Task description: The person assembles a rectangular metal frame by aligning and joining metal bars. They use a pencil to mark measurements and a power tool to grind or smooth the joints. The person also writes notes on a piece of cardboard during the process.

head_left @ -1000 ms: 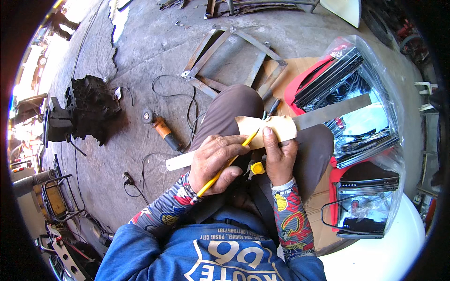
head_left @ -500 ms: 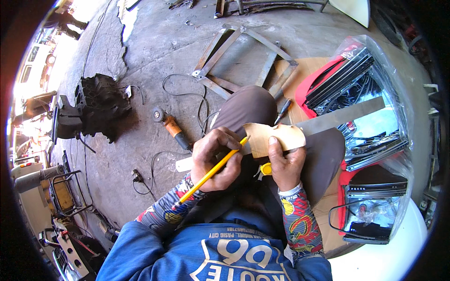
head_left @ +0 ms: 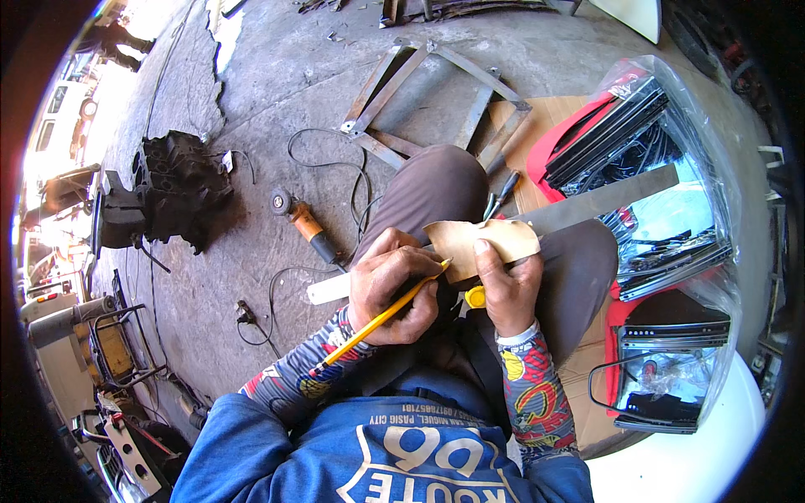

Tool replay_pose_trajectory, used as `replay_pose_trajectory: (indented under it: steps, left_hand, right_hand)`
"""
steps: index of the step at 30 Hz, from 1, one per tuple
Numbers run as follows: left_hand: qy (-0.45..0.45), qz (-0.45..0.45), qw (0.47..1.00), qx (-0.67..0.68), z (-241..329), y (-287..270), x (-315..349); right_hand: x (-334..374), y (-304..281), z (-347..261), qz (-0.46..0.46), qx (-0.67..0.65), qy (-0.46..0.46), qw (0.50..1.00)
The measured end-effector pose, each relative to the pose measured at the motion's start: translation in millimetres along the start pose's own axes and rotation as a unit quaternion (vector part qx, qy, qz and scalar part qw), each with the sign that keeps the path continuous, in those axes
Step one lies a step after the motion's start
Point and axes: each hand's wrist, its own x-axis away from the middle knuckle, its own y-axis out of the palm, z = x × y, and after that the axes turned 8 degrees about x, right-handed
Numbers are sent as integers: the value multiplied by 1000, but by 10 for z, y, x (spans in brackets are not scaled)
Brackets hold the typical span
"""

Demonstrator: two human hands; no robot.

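Observation:
My left hand [head_left: 392, 289] is closed around a yellow pencil [head_left: 377, 323], its tip at the left edge of a tan piece of card [head_left: 470, 245]. My right hand [head_left: 511, 293] pinches that card, thumb on top, against a long flat metal strip [head_left: 599, 201]. The strip lies across my thighs, passing under the card and my left hand; its pale end shows left of that hand. Just below the card, beside my right hand, is a small round yellow thing [head_left: 475, 297] whose kind I cannot make out.
An angle grinder [head_left: 303, 228] with its cord lies on the concrete at left, near a dark engine block [head_left: 180, 189]. Ahead is a metal frame [head_left: 394, 96]. A screwdriver [head_left: 506, 191] lies by my knee. Plastic-wrapped black parts [head_left: 608, 138] rest on cardboard [head_left: 549, 117] at right.
The card and my right hand have shifted slightly left. The pencil tip sits a little lower along the card's edge, and the strip has moved slightly left too.

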Motion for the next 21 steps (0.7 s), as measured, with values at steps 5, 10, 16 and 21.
replay_pose_trajectory:
  steps: [5,10,16,21]
  left_hand:
    - [-34,67,996,36,35,55,-4]
    - [-53,71,994,67,61,38,-36]
    - [-55,71,995,36,51,88,-3]
    - [-58,66,996,13,7,61,12]
  right_hand:
    - [-19,27,-20,4,37,-37,999]
    - [14,50,-44,19,54,-45,997]
    - [3,66,-30,18,58,-53,997]
    - [20,67,-28,3,48,-27,998]
